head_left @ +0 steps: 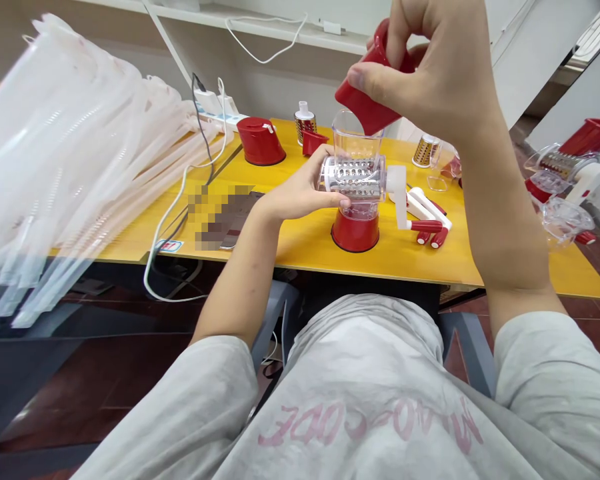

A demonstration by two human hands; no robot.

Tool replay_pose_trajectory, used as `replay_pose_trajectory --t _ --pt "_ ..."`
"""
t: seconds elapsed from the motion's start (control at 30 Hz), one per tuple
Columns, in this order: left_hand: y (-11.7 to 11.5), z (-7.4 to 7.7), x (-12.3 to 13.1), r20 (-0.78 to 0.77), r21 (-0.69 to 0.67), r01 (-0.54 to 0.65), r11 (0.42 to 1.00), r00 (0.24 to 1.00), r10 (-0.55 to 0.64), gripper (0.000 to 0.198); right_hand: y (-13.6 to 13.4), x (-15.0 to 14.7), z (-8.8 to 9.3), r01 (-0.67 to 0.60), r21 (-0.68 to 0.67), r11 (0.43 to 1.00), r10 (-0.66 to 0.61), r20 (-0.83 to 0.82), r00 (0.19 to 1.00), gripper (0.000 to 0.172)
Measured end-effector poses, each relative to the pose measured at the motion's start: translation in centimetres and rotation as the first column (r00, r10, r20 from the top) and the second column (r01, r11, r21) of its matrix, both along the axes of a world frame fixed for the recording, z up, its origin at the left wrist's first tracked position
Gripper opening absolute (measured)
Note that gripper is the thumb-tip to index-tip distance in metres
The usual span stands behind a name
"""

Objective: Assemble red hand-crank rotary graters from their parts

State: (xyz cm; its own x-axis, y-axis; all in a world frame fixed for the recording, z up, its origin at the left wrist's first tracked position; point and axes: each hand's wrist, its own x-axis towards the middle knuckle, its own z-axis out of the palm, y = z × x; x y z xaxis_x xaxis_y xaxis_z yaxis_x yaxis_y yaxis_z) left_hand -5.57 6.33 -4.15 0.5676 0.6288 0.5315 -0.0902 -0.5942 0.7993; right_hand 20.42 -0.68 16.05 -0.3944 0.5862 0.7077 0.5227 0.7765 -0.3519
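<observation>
My left hand (pixel 300 193) grips the grater (pixel 357 179) drum on the yellow worktop (pixel 300 247); my right hand (pixel 430 73) clasps the red pusher (pixel 365 107) above its chute. Light, rigid, probably slippery plastic: best held by the sides.

On the yellow counter (pixel 300 243) stand a red base (pixel 260 141) at the back left, a small metal drum with a white cap (pixel 305 122) beside it and a little red piece (pixel 313 142) just right of that, with another metal drum (pixel 425 151) farther right. A white power strip (pixel 215 108) lies at the counter's rear edge, its cables trailing down the left side. A stack of clear plastic bags (pixel 65 160) fills the left, and a second grater (pixel 570 170) sits at the far right.
</observation>
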Motion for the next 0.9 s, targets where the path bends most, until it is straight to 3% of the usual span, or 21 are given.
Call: replay_pose_trajectory --t 0.07,0.17,0.27,0.5,0.63,0.7,0.77,0.9 --pt "-0.1 0.1 0.1 0.008 0.0 -0.003 1.0 1.0 0.003 0.097 0.4 0.1 -0.5 0.037 0.102 0.994 -0.032 -0.05 0.998 0.047" --pt "0.0 0.1 0.1 0.009 -0.006 0.002 1.0 1.0 -0.002 0.1 1.1 0.5 -1.0 -0.009 0.152 0.988 0.052 -0.285 0.957 0.041" --pt "0.5 -0.1 -0.2 0.003 -0.005 -0.008 1.0 1.0 0.008 0.106 1.6 0.8 -0.9 -0.041 0.152 0.988 0.092 -0.345 0.934 0.032" --pt "0.8 -0.2 -0.3 -0.001 0.042 -0.027 0.999 1.0 0.027 0.116 2.1 0.5 -1.0 -0.183 0.035 0.983 0.186 -0.19 0.964 0.05" --pt "0.3 -0.1 0.2 0.013 0.016 -0.027 1.0 1.0 0.027 0.121 2.6 2.3 -1.0 -0.288 -0.121 0.95 0.298 0.068 0.952 0.097" --pt "0.1 0.1 0.3 0.016 -0.012 -0.023 1.0 1.0 0.023 0.122 2.5 3.1 -0.8 -0.263 -0.162 0.951 0.289 0.172 0.942 0.106" --pt "-0.1 0.3 0.3 0.02 -0.03 -0.018 0.999 1.0 0.018 0.119 2.2 3.5 -0.6 -0.226 -0.155 0.962 0.254 0.195 0.947 0.1" --pt "-0.2 0.6 0.2 0.027 -0.008 -0.022 1.0 0.999 0.022 0.117 1.1 3.2 -0.2 -0.136 -0.102 0.985 0.15 0.139 0.979 0.074"
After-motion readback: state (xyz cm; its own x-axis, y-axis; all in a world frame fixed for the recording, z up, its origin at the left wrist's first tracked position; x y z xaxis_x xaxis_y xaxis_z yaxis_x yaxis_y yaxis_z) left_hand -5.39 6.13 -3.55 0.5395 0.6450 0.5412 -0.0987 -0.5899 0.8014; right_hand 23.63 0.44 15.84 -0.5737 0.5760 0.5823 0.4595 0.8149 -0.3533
